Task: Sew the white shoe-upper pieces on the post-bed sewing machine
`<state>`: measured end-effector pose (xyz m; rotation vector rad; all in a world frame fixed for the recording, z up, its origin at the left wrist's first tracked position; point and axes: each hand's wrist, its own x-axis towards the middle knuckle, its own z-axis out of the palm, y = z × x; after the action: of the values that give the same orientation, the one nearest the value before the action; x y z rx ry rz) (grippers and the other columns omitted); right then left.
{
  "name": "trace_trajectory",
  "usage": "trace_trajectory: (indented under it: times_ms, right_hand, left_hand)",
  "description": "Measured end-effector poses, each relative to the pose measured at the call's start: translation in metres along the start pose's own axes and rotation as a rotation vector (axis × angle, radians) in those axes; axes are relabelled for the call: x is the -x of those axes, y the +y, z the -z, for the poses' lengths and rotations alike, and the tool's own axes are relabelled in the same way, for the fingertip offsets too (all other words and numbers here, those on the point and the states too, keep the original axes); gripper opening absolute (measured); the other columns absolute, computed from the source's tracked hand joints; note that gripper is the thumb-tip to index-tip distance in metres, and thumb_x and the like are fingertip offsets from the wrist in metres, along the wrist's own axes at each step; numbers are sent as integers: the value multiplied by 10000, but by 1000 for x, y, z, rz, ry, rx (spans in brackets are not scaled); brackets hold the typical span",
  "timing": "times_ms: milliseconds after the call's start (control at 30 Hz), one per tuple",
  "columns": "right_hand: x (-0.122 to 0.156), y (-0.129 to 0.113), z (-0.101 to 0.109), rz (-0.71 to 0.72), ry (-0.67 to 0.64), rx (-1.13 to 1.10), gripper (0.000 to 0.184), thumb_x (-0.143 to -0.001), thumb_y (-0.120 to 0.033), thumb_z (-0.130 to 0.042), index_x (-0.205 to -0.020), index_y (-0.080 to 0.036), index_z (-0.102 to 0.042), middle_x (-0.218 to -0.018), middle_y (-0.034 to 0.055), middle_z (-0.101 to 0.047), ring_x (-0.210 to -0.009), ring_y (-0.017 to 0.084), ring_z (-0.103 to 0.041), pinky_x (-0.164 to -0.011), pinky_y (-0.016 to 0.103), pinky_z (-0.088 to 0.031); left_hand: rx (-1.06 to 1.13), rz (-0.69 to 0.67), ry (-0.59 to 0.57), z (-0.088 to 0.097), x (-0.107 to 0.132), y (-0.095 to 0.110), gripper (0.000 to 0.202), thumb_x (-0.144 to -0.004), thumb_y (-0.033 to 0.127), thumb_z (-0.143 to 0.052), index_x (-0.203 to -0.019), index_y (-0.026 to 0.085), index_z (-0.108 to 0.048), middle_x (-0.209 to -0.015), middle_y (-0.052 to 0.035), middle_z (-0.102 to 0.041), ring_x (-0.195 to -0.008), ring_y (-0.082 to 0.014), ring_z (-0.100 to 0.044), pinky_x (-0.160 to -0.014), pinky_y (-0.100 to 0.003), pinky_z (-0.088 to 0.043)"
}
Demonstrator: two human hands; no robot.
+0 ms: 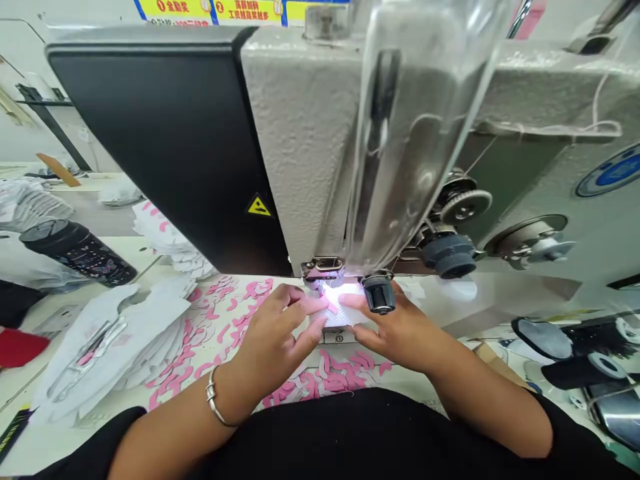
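Under the presser foot (323,270) of an industrial sewing machine (300,133) lies a small white mesh fabric piece (345,313), brightly lit by the machine's lamp. A pink strip (330,305) sits on it, partly under my left fingertips. My left hand (277,340) grips the mesh from the left, with a metal bangle (213,400) on that wrist. My right hand (395,327) presses it from the right, just below a black round knob (379,295). The needle is hidden in the glare.
Stacks of white cut pieces (113,340) and scattered pink strips (235,320) cover the table left of the machine. A black patterned bottle (77,253) lies at the left. A clear plastic guard (420,120) hangs in front of the machine head. Dark padded pieces (575,353) lie at the right.
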<state>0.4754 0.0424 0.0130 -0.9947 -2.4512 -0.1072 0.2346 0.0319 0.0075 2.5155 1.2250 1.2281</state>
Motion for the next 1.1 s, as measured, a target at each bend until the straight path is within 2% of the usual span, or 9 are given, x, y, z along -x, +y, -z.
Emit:
trace_trajectory:
  times_ms: [100, 200, 367, 533, 700, 800, 967, 1100]
  right_hand:
    - [-2, 2, 5, -32, -39, -66, 344, -884, -317, -609, -1219, -244, -600, -1187, 101, -610, -1115, 268, -543, -980, 440, -470]
    - [-4, 4, 9, -72, -96, -186, 384, -884, -362, -618, -1253, -263, -575, -1206, 89, -600, -1128, 258, -547, -978, 436, -478]
    - [-6, 4, 11, -138, -128, -298, 431, -864, -398, -647, -1271, -295, -552, -1233, 61, -578, -1142, 238, -536, -995, 419, -466]
    - [-7, 2, 10, -120, -110, -267, 391, -865, -354, -647, -1244, -269, -597, -1198, 77, -587, -1118, 241, -518, -998, 421, -449]
    - [-5, 2, 9, -73, -126, -182, 401, -881, -293, -616, -1275, -369, -608, -1196, 74, -569, -1190, 269, -475, -1002, 464, -436]
    - [-3, 3, 7, -50, -109, -134, 418, -876, -271, -607, -1277, -384, -613, -1234, 80, -546, -1207, 285, -465, -999, 479, -438]
    - [-4, 3, 6, -20, -94, -93, 413, -882, -239, -581, -1269, -378, -623, -1218, 79, -551, -1185, 271, -487, -977, 458, -463]
    - [-4, 3, 8, -10, -105, -61, 413, -886, -249, -586, -1276, -384, -616, -1269, 82, -538, -1192, 280, -486, -973, 476, -470]
  left_hand:
    - [133, 181, 2, 0, -2, 4, 166, -893, 250, -622, -1040, 265, -698, -953, -32, -546, -897, -157, -552, -826, -307, -461]
    - [264, 390, -49, 1, -5, 9, 122, -890, 321, -629, -968, 276, -711, -943, -15, -591, -865, -149, -558, -790, -285, -458]
    - [603, 683, -53, -5, -9, 13, 201, -832, 421, -693, -907, 235, -685, -834, 5, -632, -755, -136, -560, -676, -250, -449]
    - [641, 706, -8, -10, -13, 16, 207, -785, 393, -744, -858, 212, -677, -800, 11, -629, -717, -123, -546, -643, -234, -434]
    - [624, 681, 19, -14, -9, 15, 194, -796, 374, -732, -872, 209, -666, -765, 16, -603, -698, -121, -533, -625, -233, -428]
    - [705, 691, 35, -16, -5, 16, 209, -800, 375, -724, -889, 202, -646, -801, 10, -604, -722, -126, -545, -653, -244, -454]
    - [985, 854, 106, -15, -11, 22, 311, -761, 358, -747, -879, 219, -495, -804, 44, -538, -661, -103, -529, -580, -232, -471]
    - [956, 977, -22, -10, -23, 20, 297, -719, 335, -751, -844, 187, -526, -777, 22, -541, -628, -103, -520, -513, -215, -437]
